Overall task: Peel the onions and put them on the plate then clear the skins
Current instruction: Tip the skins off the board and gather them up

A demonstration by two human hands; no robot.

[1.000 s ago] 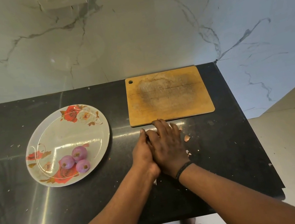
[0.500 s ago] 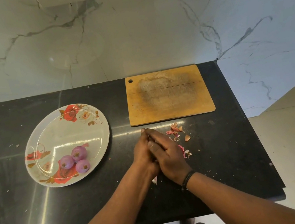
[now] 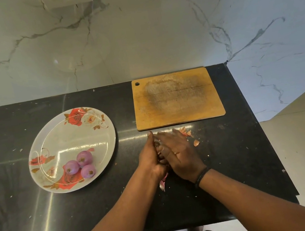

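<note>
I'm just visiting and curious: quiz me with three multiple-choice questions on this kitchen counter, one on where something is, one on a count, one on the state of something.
1. Where do the peeled onions lie?
A. on the cutting board
B. on the flowered plate
C. on the floor

2. How many peeled onions are on the plate?
A. one
B. three
C. five

3. What is on the cutting board?
A. nothing but stains
B. a knife
C. a heap of skins

Answers:
1 B: they sit together at the plate's near side.
2 B: three purple bulbs can be counted.
3 A: its top is bare and worn; the onion skins lie on the black counter by the left hand and right hand.
</note>
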